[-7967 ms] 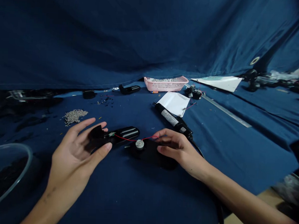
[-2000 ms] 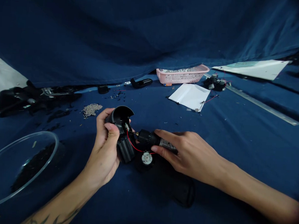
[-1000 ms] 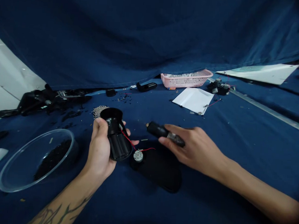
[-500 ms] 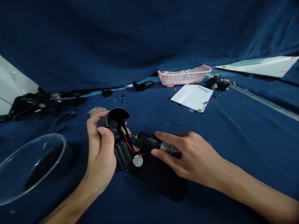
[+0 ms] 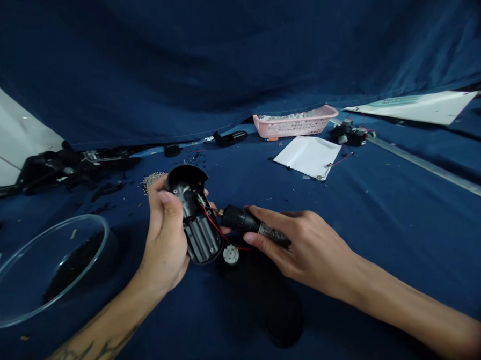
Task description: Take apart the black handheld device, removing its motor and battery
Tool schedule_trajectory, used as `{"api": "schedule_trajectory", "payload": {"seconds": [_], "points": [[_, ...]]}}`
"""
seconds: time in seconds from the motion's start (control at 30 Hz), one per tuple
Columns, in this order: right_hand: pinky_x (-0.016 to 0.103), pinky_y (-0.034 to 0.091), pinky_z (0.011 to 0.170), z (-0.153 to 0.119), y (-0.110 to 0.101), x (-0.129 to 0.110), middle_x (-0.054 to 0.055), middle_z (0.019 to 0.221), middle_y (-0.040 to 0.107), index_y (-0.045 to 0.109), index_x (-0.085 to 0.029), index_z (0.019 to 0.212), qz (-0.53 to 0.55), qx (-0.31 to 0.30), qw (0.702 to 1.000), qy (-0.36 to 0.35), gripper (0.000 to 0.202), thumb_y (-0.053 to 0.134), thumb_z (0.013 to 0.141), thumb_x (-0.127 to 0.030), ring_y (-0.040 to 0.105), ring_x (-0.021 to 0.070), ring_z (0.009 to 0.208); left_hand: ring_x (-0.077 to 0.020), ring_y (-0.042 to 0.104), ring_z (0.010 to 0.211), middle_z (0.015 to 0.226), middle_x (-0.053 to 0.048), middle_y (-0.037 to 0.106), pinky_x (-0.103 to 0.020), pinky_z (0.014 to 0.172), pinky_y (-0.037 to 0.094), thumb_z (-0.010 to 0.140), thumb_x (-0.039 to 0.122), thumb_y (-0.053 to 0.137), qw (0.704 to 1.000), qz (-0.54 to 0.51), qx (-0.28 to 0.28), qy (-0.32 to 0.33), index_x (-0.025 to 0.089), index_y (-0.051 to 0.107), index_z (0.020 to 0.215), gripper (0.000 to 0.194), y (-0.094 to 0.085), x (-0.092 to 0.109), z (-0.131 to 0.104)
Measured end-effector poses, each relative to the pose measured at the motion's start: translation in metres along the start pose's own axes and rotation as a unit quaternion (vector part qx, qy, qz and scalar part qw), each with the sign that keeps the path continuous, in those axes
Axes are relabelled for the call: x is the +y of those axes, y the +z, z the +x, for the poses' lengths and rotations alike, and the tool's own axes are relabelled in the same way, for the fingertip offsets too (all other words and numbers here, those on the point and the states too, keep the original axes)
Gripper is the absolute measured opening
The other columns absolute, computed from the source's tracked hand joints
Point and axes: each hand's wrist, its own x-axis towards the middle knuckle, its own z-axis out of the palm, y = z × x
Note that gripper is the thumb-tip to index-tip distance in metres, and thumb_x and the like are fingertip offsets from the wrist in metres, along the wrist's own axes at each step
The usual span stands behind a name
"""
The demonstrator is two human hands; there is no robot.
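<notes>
My left hand (image 5: 167, 235) is wrapped round a black plastic housing (image 5: 201, 239), its hollow inside facing up and the rounded end away from me. Red wires run from a small green board (image 5: 201, 200) inside it to a round silvery motor (image 5: 230, 254) hanging at its right side. In my right hand (image 5: 302, 237) is a black cylindrical screwdriver (image 5: 242, 219), held level and pointing left. Its tip reaches the housing's right edge near the board; whether it touches a screw is too small to tell.
A clear round bowl (image 5: 44, 272) with small black parts stands at the left. Behind the housing lies a pile of screws (image 5: 152, 182). Farther back are a pink basket (image 5: 295, 126), white paper (image 5: 308, 156), a cluster of motors (image 5: 349, 133) and a metal strip (image 5: 430, 167).
My left hand has tilted the housing so more of its ribbed inside shows. The motor has shifted slightly right and up, while the screwdriver's tip remains close to the board.
</notes>
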Motion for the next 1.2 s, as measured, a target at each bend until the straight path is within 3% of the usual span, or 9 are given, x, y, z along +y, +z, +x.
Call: {"api": "schedule_trajectory", "payload": {"seconds": [0.13, 0.2, 0.3, 0.37, 0.53, 0.7, 0.9, 1.07, 1.2], "points": [[0.027, 0.042, 0.058, 0.001, 0.0, 0.001, 0.005, 0.091, 0.076, 0.061, -0.021, 0.143, 0.027, 0.012, 0.999, 0.012, 0.043, 0.056, 0.108, -0.046, 0.071, 0.0187, 0.065, -0.0199, 0.069, 0.055, 0.09, -0.008, 0.071, -0.033, 0.046, 0.061, 0.103, 0.062, 0.04, 0.997, -0.006, -0.008, -0.073, 0.023, 0.057, 0.124, 0.047, 0.002, 0.01, 0.005], [0.026, 0.04, 0.055, 0.004, -0.005, 0.004, 0.004, 0.08, 0.073, 0.063, -0.018, 0.142, 0.042, 0.032, 0.999, 0.011, 0.044, 0.057, 0.108, -0.045, 0.066, 0.0167, 0.058, -0.0202, 0.071, 0.062, 0.089, -0.009, 0.07, -0.035, 0.052, 0.064, 0.105, 0.059, 0.034, 0.993, -0.031, -0.028, -0.113, 0.018, 0.062, 0.115, 0.051, 0.0, 0.012, 0.005], [0.025, 0.033, 0.049, 0.008, -0.016, 0.01, 0.001, 0.063, 0.063, 0.068, -0.012, 0.134, 0.066, 0.116, 0.989, 0.063, 0.044, 0.055, 0.107, -0.045, 0.052, 0.0129, 0.046, -0.0192, 0.07, 0.074, 0.096, -0.01, 0.068, -0.038, 0.06, 0.068, 0.107, 0.055, 0.032, 0.986, -0.062, -0.036, -0.153, 0.013, 0.065, 0.108, 0.053, -0.007, 0.013, 0.004], [0.024, 0.03, 0.047, 0.009, -0.021, 0.012, -0.002, 0.058, 0.058, 0.07, -0.012, 0.13, 0.078, 0.122, 0.986, 0.082, 0.043, 0.055, 0.107, -0.045, 0.045, 0.0108, 0.043, -0.0199, 0.069, 0.078, 0.105, -0.012, 0.068, -0.042, 0.06, 0.069, 0.106, 0.055, 0.038, 0.99, -0.067, -0.022, -0.118, 0.013, 0.064, 0.112, 0.049, -0.01, 0.014, 0.005], [0.025, 0.031, 0.051, 0.007, -0.015, 0.003, 0.0, 0.066, 0.062, 0.073, -0.015, 0.12, 0.11, -0.012, 0.994, 0.0, 0.035, 0.059, 0.106, -0.044, 0.043, 0.0101, 0.048, -0.0238, 0.07, 0.082, 0.109, -0.012, 0.069, -0.044, 0.059, 0.069, 0.096, 0.067, 0.052, 0.999, -0.016, -0.032, 0.007, 0.022, 0.057, 0.124, 0.053, -0.015, 0.014, 0.011], [0.026, 0.031, 0.052, 0.006, -0.009, 0.0, 0.0, 0.069, 0.064, 0.07, -0.016, 0.127, 0.1, 0.001, 0.995, -0.013, 0.035, 0.06, 0.106, -0.043, 0.044, 0.0102, 0.047, -0.0244, 0.071, 0.086, 0.111, -0.009, 0.067, -0.041, 0.063, 0.069, 0.089, 0.073, 0.055, 0.996, 0.028, -0.035, 0.078, 0.03, 0.048, 0.131, 0.061, -0.012, 0.009, 0.006], [0.027, 0.034, 0.054, 0.005, -0.009, 0.002, 0.0, 0.07, 0.067, 0.07, -0.019, 0.128, 0.081, -0.004, 0.997, -0.014, 0.036, 0.06, 0.106, -0.045, 0.057, 0.0128, 0.052, -0.0251, 0.071, 0.09, 0.113, -0.009, 0.066, -0.034, 0.063, 0.065, 0.086, 0.076, 0.057, 0.996, 0.039, -0.03, 0.08, 0.033, 0.042, 0.136, 0.068, -0.009, 0.008, 0.004], [0.028, 0.036, 0.055, 0.006, -0.006, -0.004, 0.002, 0.076, 0.072, 0.07, -0.02, 0.129, 0.054, 0.005, 0.998, 0.014, 0.035, 0.061, 0.105, -0.045, 0.066, 0.0178, 0.059, -0.0228, 0.071, 0.09, 0.119, -0.008, 0.065, -0.043, 0.08, 0.065, 0.098, 0.066, 0.048, 0.976, 0.111, -0.052, 0.182, 0.033, 0.043, 0.134, 0.05, -0.01, 0.001, 0.002], [0.027, 0.036, 0.055, 0.007, -0.006, -0.006, 0.004, 0.079, 0.074, 0.069, -0.019, 0.132, 0.049, 0.004, 0.999, 0.017, 0.038, 0.062, 0.105, -0.045, 0.066, 0.0175, 0.058, -0.0214, 0.071, 0.092, 0.12, -0.009, 0.065, -0.042, 0.086, 0.062, 0.101, 0.058, 0.051, 0.955, 0.148, -0.069, 0.247, 0.03, 0.041, 0.134, 0.044, -0.005, -0.003, -0.002]]}}
